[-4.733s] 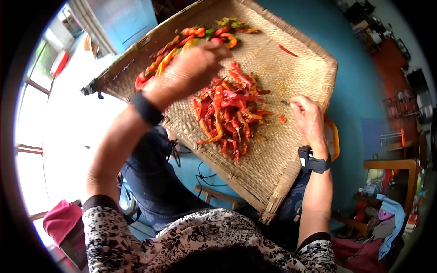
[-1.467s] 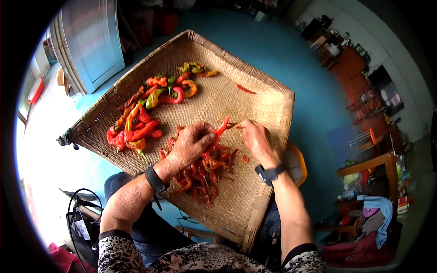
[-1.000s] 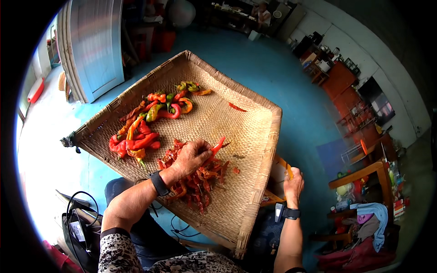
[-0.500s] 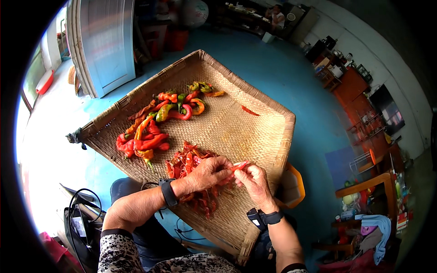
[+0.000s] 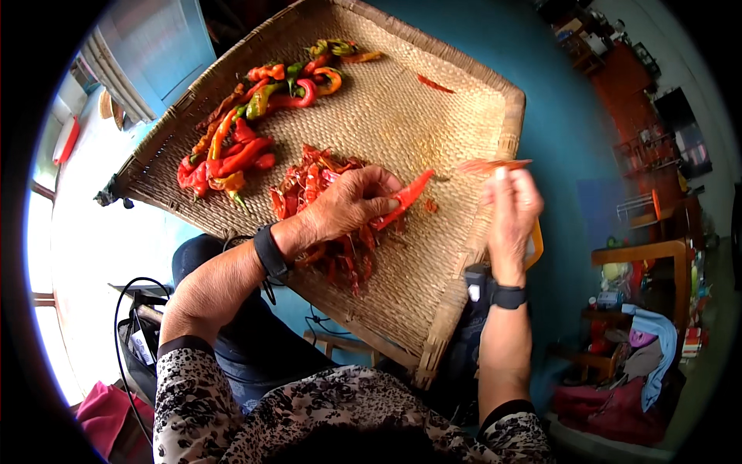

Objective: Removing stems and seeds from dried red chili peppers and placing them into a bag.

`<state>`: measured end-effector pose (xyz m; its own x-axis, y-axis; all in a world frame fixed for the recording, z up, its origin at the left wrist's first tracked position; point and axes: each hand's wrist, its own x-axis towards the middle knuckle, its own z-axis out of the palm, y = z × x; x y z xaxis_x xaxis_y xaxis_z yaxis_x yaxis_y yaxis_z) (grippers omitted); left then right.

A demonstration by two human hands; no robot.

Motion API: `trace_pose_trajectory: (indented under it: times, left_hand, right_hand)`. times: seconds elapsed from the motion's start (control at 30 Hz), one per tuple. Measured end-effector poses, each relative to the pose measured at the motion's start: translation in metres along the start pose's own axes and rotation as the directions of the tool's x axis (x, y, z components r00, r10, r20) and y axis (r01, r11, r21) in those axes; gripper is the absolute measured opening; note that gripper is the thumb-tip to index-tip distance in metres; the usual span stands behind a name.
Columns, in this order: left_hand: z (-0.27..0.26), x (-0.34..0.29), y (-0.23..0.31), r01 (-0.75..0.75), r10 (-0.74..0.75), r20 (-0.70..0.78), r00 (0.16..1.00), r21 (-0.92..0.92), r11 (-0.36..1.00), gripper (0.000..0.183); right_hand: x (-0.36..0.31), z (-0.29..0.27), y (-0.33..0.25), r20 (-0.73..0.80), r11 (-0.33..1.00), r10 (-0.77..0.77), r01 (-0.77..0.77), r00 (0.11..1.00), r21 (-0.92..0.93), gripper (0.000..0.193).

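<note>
Red pepper sat pinched in the left hand over the tray; the right hand gripped a blurred reddish piece.

Grips a red pepper in the left hand above piled peppers. Pinches a blurred reddish piece in the right hand near the tray rim.

Rough woven tray, glossy red pepper
</note>
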<state>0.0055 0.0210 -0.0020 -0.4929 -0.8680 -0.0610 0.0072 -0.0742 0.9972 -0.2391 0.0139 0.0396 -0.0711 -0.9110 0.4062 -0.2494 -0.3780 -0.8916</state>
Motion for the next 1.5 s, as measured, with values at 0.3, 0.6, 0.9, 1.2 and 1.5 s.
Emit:
trace_pose_trajectory:
  times: [0.3, 0.6, 0.9, 1.2, 1.5]
  left_hand:
    - [0.007, -0.006, 0.000, -0.093, 0.102, -0.066, 0.993, 0.123, 0.988, 0.010]
    - [0.013, -0.002, -0.006, -0.146, 0.145, 0.034, 0.989, 0.036, 0.989, 0.010]
    - [-0.038, -0.004, 0.029, -0.002, 0.279, -0.202, 0.939, 0.807, 0.590, 0.018]
    - [-0.075, -0.006, -0.016, 0.042, 0.182, -0.083, 0.980, 0.974, 0.221, 0.023]
    - [-0.027, 0.005, -0.006, -0.076, 0.264, -0.029, 0.964, 0.922, 0.379, 0.015]
  right_hand:
    - [-0.002, -0.054, 0.015, -0.038, 0.557, -0.244, 0.108, 0.969, -0.823, 0.032]
    - [-0.029, 0.026, -0.009, 0.604, 0.900, -0.035, 0.288, 0.797, -0.327, 0.025]
    - [0.002, -0.040, 0.017, -0.101, 0.872, -0.205, 0.135, 0.973, -0.470, 0.012]
    - [-0.003, -0.102, 0.034, -0.141, 0.400, -0.266, -0.024, 0.954, -0.916, 0.019]
    - [-0.017, 0.002, -0.004, 0.397, 0.896, -0.031, 0.202, 0.917, -0.396, 0.018]
